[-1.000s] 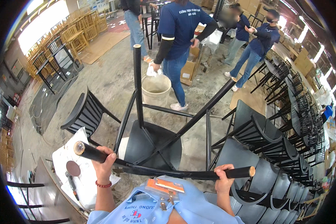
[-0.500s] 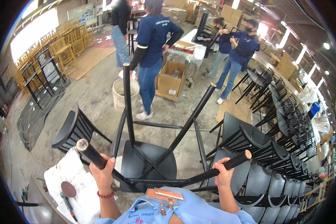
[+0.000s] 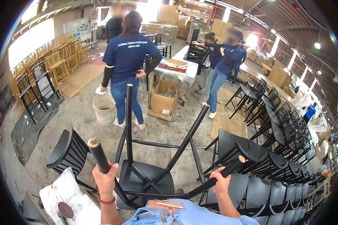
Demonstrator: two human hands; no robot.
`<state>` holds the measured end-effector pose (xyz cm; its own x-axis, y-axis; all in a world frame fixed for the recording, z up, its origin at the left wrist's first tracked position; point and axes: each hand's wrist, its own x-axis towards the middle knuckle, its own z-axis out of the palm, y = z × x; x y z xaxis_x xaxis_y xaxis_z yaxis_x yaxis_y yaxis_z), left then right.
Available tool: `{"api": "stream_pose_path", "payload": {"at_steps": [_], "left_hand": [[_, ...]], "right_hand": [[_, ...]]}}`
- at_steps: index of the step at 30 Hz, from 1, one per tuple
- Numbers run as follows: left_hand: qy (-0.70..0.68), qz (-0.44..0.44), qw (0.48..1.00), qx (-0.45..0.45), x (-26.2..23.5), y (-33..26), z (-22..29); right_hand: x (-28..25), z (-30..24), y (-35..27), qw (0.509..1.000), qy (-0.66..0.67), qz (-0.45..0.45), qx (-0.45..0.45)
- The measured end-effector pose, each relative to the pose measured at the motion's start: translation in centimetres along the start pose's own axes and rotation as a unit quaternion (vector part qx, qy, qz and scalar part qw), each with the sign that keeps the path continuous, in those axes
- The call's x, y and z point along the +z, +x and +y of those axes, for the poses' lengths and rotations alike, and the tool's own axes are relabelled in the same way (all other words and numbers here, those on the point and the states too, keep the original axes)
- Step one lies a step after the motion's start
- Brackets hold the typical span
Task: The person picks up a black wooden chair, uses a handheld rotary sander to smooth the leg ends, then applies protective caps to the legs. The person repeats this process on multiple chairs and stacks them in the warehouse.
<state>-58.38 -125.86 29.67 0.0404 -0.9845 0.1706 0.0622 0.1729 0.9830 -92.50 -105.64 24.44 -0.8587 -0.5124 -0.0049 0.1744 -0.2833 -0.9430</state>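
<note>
A black wooden chair (image 3: 131, 182) is upside down in front of me, its seat low and its legs pointing up. Bare wood shows at the leg ends. Closed around the near left leg is my left hand (image 3: 105, 179), just below its tip. My right hand (image 3: 220, 180) grips the near right leg, also close to the end. Crossed braces (image 3: 151, 184) lie over the seat's underside, and rails join the legs. Beside my left forearm, a round brown disc (image 3: 65, 210) on a tool lies on a white cloth-like cover (image 3: 58, 189).
Another black chair (image 3: 69, 152) stands at left. Rows of black chairs (image 3: 259, 189) crowd the right. Ahead are a whitish bucket (image 3: 104, 112), a cardboard box (image 3: 164, 98) and a person in a navy shirt (image 3: 125, 56). More people (image 3: 227, 62) stand farther right.
My view has tilted up a little, so the chair and my hands sit lower. The navy-shirted person by the bucket appears farther left. Both hands keep their hold on the legs.
</note>
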Motion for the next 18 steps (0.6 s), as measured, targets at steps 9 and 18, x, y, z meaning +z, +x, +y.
{"api": "stream_pose_path", "payload": {"at_steps": [9,18], "left_hand": [[0.039,-0.038,0.998,-0.027,15.7,8.9,-2.2],[0.098,-0.059,0.993,0.021,32.2,18.8,-3.9]], "right_hand": [[-1.7,3.6,15.4,0.998,0.022,0.026,0.043],[-1.2,1.7,32.5,0.999,-0.006,0.018,0.047]]}}
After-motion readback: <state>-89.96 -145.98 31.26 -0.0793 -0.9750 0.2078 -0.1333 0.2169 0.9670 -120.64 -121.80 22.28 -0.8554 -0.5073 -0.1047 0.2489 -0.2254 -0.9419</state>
